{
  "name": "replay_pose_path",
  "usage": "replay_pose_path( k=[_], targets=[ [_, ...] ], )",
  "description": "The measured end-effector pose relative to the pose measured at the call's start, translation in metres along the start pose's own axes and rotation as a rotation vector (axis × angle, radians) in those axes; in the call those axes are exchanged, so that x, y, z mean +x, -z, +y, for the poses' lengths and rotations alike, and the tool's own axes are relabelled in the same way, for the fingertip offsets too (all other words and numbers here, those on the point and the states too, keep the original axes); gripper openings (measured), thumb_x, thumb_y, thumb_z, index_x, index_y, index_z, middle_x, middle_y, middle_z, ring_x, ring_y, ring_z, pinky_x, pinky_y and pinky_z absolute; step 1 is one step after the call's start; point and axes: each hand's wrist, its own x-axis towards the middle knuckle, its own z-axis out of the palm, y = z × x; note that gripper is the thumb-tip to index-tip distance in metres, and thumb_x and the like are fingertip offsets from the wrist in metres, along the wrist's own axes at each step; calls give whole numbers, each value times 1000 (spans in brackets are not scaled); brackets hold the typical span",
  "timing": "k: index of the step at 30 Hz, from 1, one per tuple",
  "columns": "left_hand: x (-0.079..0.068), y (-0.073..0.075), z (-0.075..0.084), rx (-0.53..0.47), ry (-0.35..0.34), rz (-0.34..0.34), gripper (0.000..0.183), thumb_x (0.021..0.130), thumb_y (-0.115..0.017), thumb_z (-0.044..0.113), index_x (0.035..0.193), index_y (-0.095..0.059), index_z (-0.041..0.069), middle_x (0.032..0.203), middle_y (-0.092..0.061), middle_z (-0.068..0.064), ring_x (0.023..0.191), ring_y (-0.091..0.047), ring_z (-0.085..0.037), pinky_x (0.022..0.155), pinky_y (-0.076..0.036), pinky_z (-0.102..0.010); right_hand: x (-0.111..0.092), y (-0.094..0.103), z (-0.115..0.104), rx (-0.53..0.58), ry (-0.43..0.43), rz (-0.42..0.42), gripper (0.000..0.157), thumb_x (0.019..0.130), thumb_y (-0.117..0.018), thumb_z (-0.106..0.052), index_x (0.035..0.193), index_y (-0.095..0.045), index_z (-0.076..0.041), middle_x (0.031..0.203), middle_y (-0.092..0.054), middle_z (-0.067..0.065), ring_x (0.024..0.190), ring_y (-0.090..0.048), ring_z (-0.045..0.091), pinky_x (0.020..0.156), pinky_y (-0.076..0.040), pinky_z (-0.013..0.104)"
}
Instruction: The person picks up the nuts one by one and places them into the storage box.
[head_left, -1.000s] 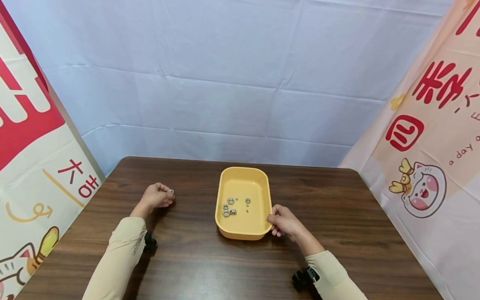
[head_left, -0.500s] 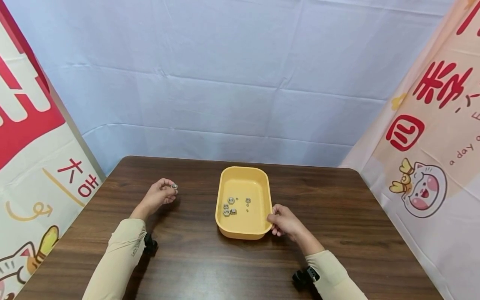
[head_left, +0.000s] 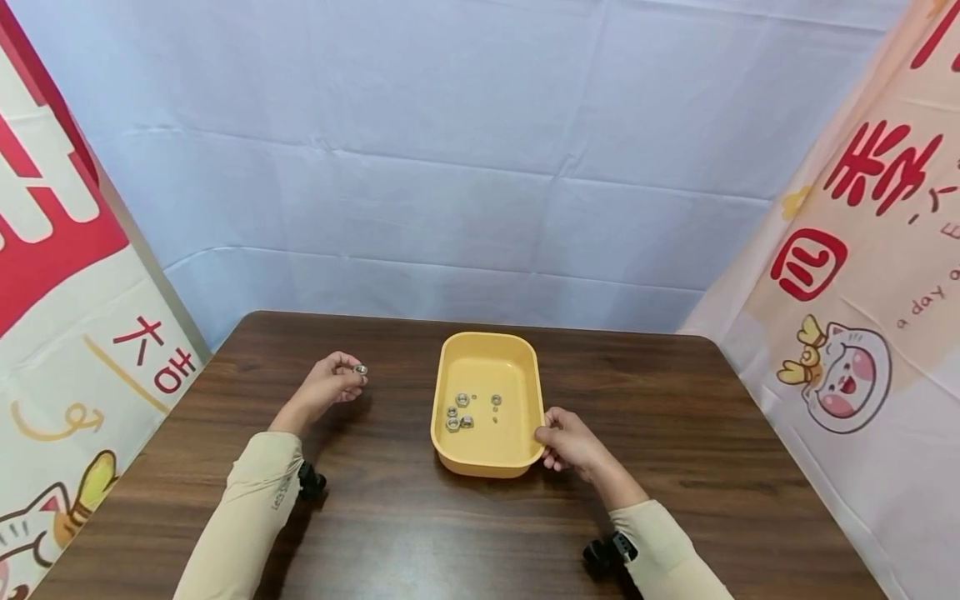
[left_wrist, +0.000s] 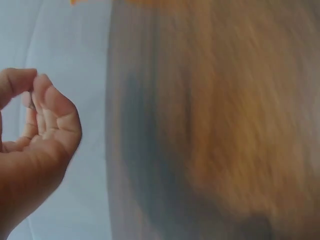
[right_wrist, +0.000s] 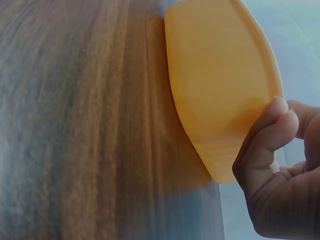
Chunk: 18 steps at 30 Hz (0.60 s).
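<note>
My left hand [head_left: 333, 383] pinches a silver hex nut [head_left: 361, 369] between thumb and fingertips, above the table to the left of the yellow tray. In the left wrist view the nut is mostly hidden behind the fingers of the left hand [left_wrist: 45, 120]. The yellow tray [head_left: 487, 468] stands on the table, and my right hand [head_left: 573, 442] grips its near right rim, thumb over the edge. From the right wrist, curled fingers press the outside of the tray wall [right_wrist: 215, 65]. Inside lie several nuts of different sizes, among them a large nut [head_left: 462, 400] and a smaller nut [head_left: 496, 400].
The dark wooden table [head_left: 660, 433] ends at a far edge before a pale cloth backdrop [head_left: 450, 167]. Printed banners hang on both sides, the right banner [head_left: 840, 333] close to the table's edge. A black wrist camera [head_left: 600, 557] sits at the right sleeve.
My left hand has lifted and moved right and slightly away from me, with the nut turned more into view. The right hand and the tray stay where they were.
</note>
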Motion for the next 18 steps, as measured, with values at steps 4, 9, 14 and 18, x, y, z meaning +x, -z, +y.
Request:
replay_pose_path(
  k=[4, 9, 14, 18],
  targets=[
    [1, -11, 11, -4, 30, -21, 22, 91, -54, 4, 108, -41, -2, 100, -57, -19, 77, -56, -22, 79, -48, -44, -1, 1, -4, 2, 5, -3, 10, 82, -50, 0, 84, -41, -3, 56, -49, 5, 41, -47, 10, 37, -38, 20],
    [5, -21, 20, -37, 58, -46, 20, 92, -53, 4, 108, -41, -1, 100, -55, -16, 76, -54, -19, 80, -46, -44, -11, 0, -21, 4, 18, -22, 8, 82, -48, 2, 83, -41, -1, 56, -48, 6, 42, -47, 11, 38, -39, 20],
    [2, -28, 29, -45, 101, -62, 20, 90, -55, 4, 106, -43, 0, 98, -56, -15, 73, -53, -18, 77, -47, -42, -2, 0, -8, -1, 32, -23, 9, 81, -50, 0, 84, -41, -2, 55, -49, 5, 41, -47, 11, 37, -38, 20],
    [-3, -36, 35, -35, 116, -78, 20, 89, -56, 3, 105, -44, 0, 97, -57, -18, 71, -53, -19, 75, -48, -41, 4, 0, 3, -11, 12, -6, 9, 80, -50, -1, 84, -42, -2, 55, -48, 6, 41, -46, 11, 36, -38, 20]
  ],
)
